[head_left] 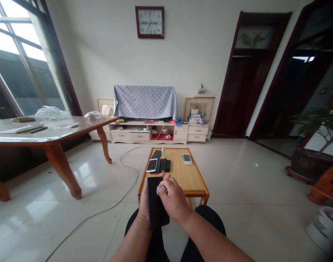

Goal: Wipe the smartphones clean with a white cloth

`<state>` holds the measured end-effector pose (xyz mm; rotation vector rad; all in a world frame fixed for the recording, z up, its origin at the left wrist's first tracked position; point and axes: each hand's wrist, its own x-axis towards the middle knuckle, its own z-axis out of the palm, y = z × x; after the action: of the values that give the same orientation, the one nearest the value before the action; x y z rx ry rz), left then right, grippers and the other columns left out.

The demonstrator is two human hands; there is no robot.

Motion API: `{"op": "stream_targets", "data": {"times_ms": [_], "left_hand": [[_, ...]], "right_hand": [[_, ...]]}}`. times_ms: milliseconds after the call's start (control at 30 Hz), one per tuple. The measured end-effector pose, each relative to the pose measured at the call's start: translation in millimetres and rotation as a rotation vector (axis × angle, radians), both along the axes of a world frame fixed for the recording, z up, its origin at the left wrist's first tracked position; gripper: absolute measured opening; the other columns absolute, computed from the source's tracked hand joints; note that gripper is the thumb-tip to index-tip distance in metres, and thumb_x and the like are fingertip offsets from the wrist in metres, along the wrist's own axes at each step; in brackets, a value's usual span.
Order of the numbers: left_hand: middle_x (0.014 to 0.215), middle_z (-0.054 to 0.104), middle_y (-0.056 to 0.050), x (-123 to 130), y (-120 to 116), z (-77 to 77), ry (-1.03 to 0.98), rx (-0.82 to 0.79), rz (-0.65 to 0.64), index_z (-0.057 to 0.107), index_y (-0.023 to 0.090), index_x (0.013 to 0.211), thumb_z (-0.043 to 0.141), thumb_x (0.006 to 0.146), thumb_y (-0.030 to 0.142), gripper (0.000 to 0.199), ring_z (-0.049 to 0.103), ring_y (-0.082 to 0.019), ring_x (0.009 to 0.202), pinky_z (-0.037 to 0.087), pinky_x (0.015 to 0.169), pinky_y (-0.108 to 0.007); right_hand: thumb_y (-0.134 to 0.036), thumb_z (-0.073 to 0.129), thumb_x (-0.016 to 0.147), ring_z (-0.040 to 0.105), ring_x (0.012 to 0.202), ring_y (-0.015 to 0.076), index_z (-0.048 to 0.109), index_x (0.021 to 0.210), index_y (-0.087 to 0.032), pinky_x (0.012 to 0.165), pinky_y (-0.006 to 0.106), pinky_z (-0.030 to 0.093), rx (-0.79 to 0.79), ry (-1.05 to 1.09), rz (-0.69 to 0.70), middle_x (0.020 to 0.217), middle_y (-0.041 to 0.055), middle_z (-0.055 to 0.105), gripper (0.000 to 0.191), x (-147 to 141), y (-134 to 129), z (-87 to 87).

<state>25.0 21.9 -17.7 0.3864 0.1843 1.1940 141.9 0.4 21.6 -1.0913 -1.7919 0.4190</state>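
My left hand [145,207] is wrapped round a dark smartphone [156,213] with a blue edge, held screen up above my knees. Pinched in my right hand [173,198] is a small crumpled whitish wipe [161,189], pressed to the upper part of the screen. Just beyond, on a low wooden table [179,180], lie a white phone with a dark screen [151,165] and several dark phones [163,165]. A small clear bottle [163,151] stands behind them. Toward the table's right side is a white phone [186,158], apparently stacked on another.
A large table [59,133] with plastic bags stands at left. A cable [100,211] runs across the tiled floor. Ahead, a low cabinet [130,136] stands along the wall. At right are a potted plant [305,163] and a white bucket [324,227].
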Motion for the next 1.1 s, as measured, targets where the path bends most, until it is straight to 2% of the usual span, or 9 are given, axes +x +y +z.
{"op": "stream_targets", "data": {"times_ms": [133, 267, 367, 500, 600, 733, 900, 1033, 1100], "left_hand": [[0.158, 0.047, -0.016, -6.8, 10.4, -2.3, -0.035, 0.024, 0.071, 0.038, 0.021, 0.155, 0.041, 0.097, 0.065, 0.073, 0.037, -0.033, 0.15, 0.027, 0.123, -0.058], [0.162, 0.04, -0.015, -14.4, 22.7, -5.9, -0.07, 0.028, 0.076, 0.035, 0.022, 0.157, 0.042, 0.094, 0.07, 0.079, 0.029, -0.031, 0.154, 0.023, 0.125, -0.056], [0.163, 0.04, -0.016, -16.5, 32.8, -10.2, -0.104, 0.046, 0.079, 0.033, 0.021, 0.157, 0.041, 0.094, 0.071, 0.081, 0.027, -0.03, 0.155, 0.022, 0.126, -0.054], [0.163, 0.039, -0.016, -16.4, 46.0, -16.8, -0.13, 0.051, 0.086, 0.031, 0.021, 0.158, 0.04, 0.094, 0.071, 0.082, 0.027, -0.03, 0.155, 0.02, 0.126, -0.054], [0.163, 0.04, -0.015, -15.2, 53.4, -22.1, -0.127, 0.026, 0.094, 0.031, 0.021, 0.158, 0.041, 0.094, 0.072, 0.083, 0.027, -0.03, 0.155, 0.019, 0.127, -0.053], [0.163, 0.041, -0.013, -12.5, 60.5, -28.9, -0.106, -0.025, 0.103, 0.032, 0.023, 0.158, 0.042, 0.094, 0.071, 0.081, 0.029, -0.029, 0.154, 0.021, 0.126, -0.052], [0.159, 0.046, -0.014, -8.1, 76.0, -42.2, -0.061, -0.1, 0.11, 0.038, 0.025, 0.155, 0.046, 0.09, 0.074, 0.082, 0.035, -0.033, 0.151, 0.023, 0.125, -0.054], [0.151, 0.057, -0.014, -3.3, 93.9, -57.0, 0.062, -0.196, 0.159, 0.049, 0.024, 0.149, 0.048, 0.09, 0.074, 0.078, 0.046, -0.033, 0.145, 0.023, 0.125, -0.052], [0.145, 0.063, -0.014, -1.6, 103.1, -65.2, 0.133, -0.232, 0.135, 0.054, 0.021, 0.144, 0.048, 0.09, 0.074, 0.076, 0.051, -0.031, 0.141, 0.025, 0.125, -0.049]], "right_hand": [[-0.02, 0.059, 0.092, 0.061, 0.088, 0.0206, 0.06, 0.09, -0.023, 0.08, 0.032, 0.044, -0.01, -0.125, 0.074, 0.094, 0.003, 0.061, 0.004, 0.0, -22.1, -23.8], [-0.025, 0.058, 0.092, 0.059, 0.082, 0.0195, 0.056, 0.085, -0.022, 0.074, 0.031, 0.042, -0.121, -0.039, -0.002, 0.088, 0.0022, 0.061, 0.008, 11.2, -17.8, -44.2], [-0.033, 0.06, 0.092, 0.057, 0.07, 0.0171, 0.052, 0.081, -0.022, 0.067, 0.029, 0.042, -0.316, 0.158, -0.036, 0.076, -0.0003, 0.059, 0.017, 20.6, -2.6, -54.6], [-0.055, 0.062, 0.092, 0.046, 0.055, 0.0114, 0.057, 0.092, -0.02, 0.052, 0.024, 0.035, -0.677, 0.519, 0.149, 0.072, -0.0024, 0.056, 0.036, 21.4, 0.7, -70.1], [-0.072, 0.059, 0.09, 0.041, 0.05, 0.0086, 0.055, 0.084, -0.019, 0.048, 0.022, 0.03, -0.843, 0.663, 0.28, 0.067, -0.0031, 0.052, 0.053, 16.8, -3.7, -83.6], [-0.077, 0.066, 0.082, 0.041, 0.05, 0.0076, 0.055, 0.079, -0.018, 0.049, 0.021, 0.03, -0.883, 0.686, 0.354, 0.062, -0.0028, 0.053, 0.06, 12.1, 2.6, -94.9], [-0.081, 0.069, 0.072, 0.036, 0.042, 0.007, 0.052, 0.07, -0.021, 0.043, 0.021, 0.023, -0.988, 0.718, 0.36, 0.052, -0.0047, 0.049, 0.063, 15.2, 23.2, -99.4], [-0.073, 0.072, 0.073, 0.034, 0.04, 0.0069, 0.049, 0.071, -0.022, 0.041, 0.02, 0.023, -1.024, 0.823, 0.309, 0.052, -0.0076, 0.045, 0.056, 23.8, 43.3, -108.7], [-0.067, 0.074, 0.075, 0.032, 0.04, 0.0066, 0.047, 0.071, -0.023, 0.041, 0.02, 0.023, -1.017, 0.914, 0.277, 0.052, -0.0087, 0.043, 0.052, 29.1, 56.2, -113.3]]}}
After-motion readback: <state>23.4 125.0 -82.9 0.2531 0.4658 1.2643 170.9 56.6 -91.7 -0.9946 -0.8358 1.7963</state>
